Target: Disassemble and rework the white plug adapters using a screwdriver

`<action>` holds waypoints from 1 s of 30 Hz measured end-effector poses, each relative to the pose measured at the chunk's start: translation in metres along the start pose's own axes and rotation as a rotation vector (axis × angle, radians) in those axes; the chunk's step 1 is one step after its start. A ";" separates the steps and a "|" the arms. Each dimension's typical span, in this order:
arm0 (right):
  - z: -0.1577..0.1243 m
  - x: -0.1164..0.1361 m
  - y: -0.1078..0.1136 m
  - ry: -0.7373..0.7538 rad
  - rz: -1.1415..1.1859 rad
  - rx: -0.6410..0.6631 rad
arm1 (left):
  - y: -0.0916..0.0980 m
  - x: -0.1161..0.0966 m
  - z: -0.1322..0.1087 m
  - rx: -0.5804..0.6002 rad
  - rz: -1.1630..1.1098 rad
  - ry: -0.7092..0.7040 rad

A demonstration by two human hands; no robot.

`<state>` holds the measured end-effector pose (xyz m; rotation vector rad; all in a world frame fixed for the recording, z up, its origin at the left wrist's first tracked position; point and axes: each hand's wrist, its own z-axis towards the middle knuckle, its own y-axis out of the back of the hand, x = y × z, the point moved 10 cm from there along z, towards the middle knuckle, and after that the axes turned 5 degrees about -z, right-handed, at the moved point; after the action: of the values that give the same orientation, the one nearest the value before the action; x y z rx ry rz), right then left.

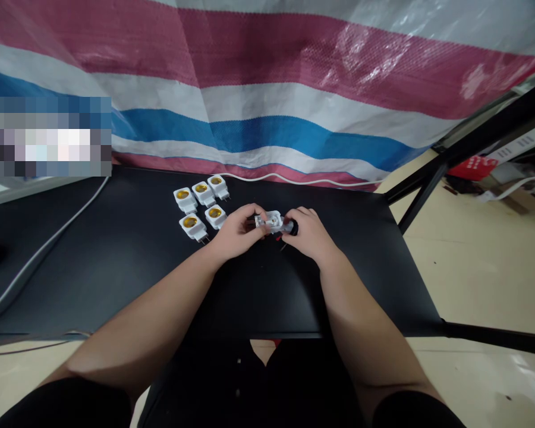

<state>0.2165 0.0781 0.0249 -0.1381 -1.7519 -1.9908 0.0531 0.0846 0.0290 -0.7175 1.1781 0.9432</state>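
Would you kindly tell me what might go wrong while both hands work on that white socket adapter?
1. The white socket adapter is held above the table by the left hand, while the right hand presses a dark-handled tool against it. A slip could jab the left hand or drop the part.
2. Five spare adapters lie close beside the left hand, so a wrist sweep might scatter them across the black table.

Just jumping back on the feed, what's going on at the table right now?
A person sits at a black table. Their left hand holds a white socket adapter, while the right hand presses a small dark tool against it; the tool is too small to identify. Five more white adapters with brass insides lie clustered just left of the hands.
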 end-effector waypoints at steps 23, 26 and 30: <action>-0.002 0.001 -0.002 0.044 0.049 0.059 | 0.003 -0.004 -0.003 0.011 0.284 -0.050; -0.002 0.001 0.003 0.027 0.080 0.028 | 0.004 -0.002 -0.003 0.004 0.329 -0.030; -0.003 -0.002 0.011 0.000 0.100 -0.027 | 0.004 0.003 -0.003 0.014 0.350 -0.024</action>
<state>0.2240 0.0754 0.0335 -0.2302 -1.6851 -1.9432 0.0487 0.0848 0.0250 -0.4943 1.3120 1.2287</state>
